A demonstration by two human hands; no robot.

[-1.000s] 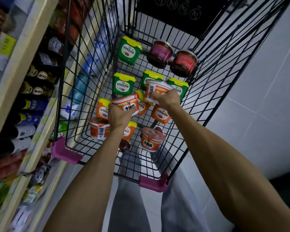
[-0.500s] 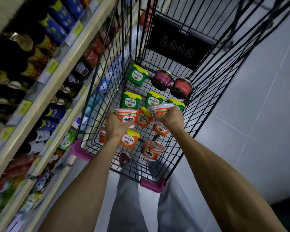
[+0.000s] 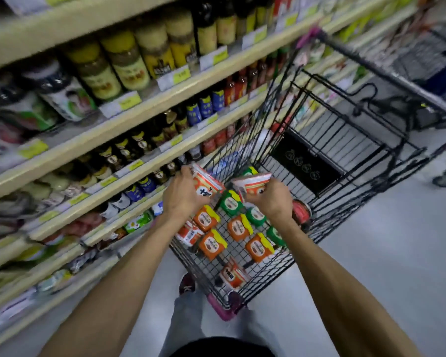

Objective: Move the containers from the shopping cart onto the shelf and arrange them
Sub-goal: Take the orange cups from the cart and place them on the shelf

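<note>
Gripping one cup (image 3: 207,183) each, both hands (image 3: 181,199) raised above cart (image 3: 350,161).

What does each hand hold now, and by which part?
The left hand grips one red-and-white cup round its side wall. The right hand grips a second cup likewise, just below its rim.

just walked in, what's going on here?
A person is unloading a shopping cart beside a stocked shelf. The left hand grips one red-and-white cup, the right hand a second cup, both held above the cart, not yet on the shelf. Orange tubs and green tubs lie in the cart.
</note>
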